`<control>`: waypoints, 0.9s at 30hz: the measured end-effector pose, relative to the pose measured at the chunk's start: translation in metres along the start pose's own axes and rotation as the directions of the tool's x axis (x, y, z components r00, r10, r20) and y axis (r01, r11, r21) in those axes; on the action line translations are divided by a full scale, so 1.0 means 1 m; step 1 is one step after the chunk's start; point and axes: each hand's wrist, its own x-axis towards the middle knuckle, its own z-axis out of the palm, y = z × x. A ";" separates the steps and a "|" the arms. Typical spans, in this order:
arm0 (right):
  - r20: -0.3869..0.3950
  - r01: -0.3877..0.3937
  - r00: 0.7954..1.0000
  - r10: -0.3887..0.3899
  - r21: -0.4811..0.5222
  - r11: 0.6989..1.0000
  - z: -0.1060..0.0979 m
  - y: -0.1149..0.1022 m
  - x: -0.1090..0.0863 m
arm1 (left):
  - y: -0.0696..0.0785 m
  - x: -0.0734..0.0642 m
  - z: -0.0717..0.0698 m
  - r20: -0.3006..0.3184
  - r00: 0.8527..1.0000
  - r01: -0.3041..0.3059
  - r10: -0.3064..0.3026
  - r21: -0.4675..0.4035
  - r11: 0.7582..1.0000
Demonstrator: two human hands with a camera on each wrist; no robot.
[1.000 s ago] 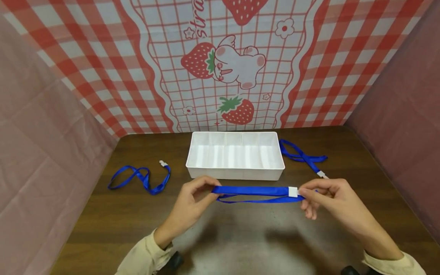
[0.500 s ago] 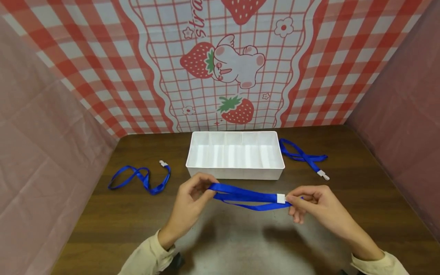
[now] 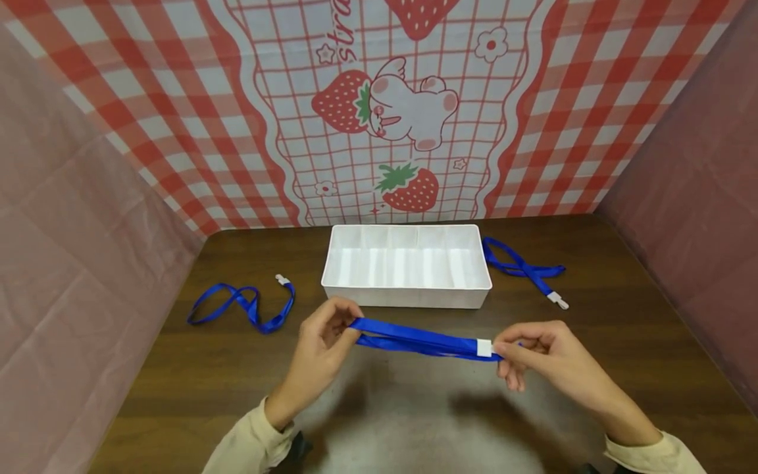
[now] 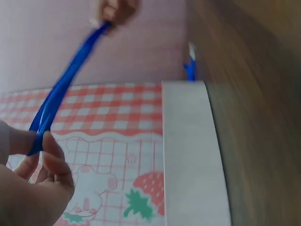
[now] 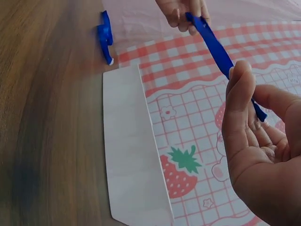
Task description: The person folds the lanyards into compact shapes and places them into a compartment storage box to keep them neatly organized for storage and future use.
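A blue lanyard [image 3: 414, 337], folded into a flat bundle of several strands, stretches between both hands above the near part of the table. My left hand [image 3: 322, 349] pinches its looped end between thumb and fingers. At the other end, my right hand [image 3: 551, 359] pinches it beside the white clasp [image 3: 484, 347]; the fingertips hide part of that end. In the right wrist view a short blue tail [image 5: 258, 112] pokes out past the right thumb. The bundle slopes slightly down toward the right in the head view.
Behind the hands stands a white divided box [image 3: 408, 297]. A second blue lanyard [image 3: 251, 309] lies loosely looped on the table left of it, and a third lanyard [image 3: 524, 268] lies at its right. A checked strawberry cloth [image 3: 408, 118] hangs at the back.
Both hands have shifted left with the lanyard, and the right hand has dropped slightly. The strands, level and spread before, now slope down to the right and lie closer together.
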 end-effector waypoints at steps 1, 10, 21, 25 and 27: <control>0.013 0.004 1.000 -0.004 0.015 1.000 0.000 0.000 0.000 | -0.001 0.000 0.000 -0.021 1.000 -0.018 0.018 0.029 0.999; -0.043 -0.038 0.998 0.040 0.034 0.999 0.004 0.002 0.003 | 0.004 -0.002 -0.002 0.024 0.999 0.026 -0.029 0.081 0.996; -0.090 -0.036 0.994 0.057 0.221 0.975 0.005 0.017 0.004 | 0.003 -0.002 0.000 0.036 0.991 0.130 -0.130 0.005 0.992; -0.074 -0.020 0.996 0.050 0.351 0.936 0.009 0.019 0.005 | 0.000 -0.003 0.006 -0.078 0.993 0.087 -0.086 0.020 0.996; -0.053 -0.030 0.997 0.056 0.409 0.912 0.012 0.020 0.005 | -0.002 -0.003 0.009 -0.132 0.989 0.071 -0.064 0.050 0.996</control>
